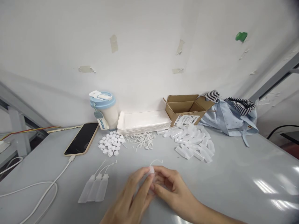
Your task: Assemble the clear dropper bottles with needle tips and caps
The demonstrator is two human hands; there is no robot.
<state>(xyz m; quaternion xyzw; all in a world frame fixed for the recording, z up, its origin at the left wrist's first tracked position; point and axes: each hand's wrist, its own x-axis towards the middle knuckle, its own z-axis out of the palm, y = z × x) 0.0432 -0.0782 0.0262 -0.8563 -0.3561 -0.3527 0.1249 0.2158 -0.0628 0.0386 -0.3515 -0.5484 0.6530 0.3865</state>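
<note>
Left hand [133,196] and right hand [172,185] together pinch a small white cap [151,170] over the grey table [233,174], its cord [156,160] curling up, what sits below hidden. I'd press evenly, keeping the cord free. Capped tubes [101,189] leftward and loose tubes [194,146] ahead-right bound my working room; side edges lie well apart.

Phone [81,139] beside blue-lidded cup [109,111], light-blue bag [226,117] farther right

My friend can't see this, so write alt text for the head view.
A left hand and right hand hold a white cap with a thin string over a gray table. Behind are loose caps, strings and plastic bottles; three capped bottles lie left.
</note>
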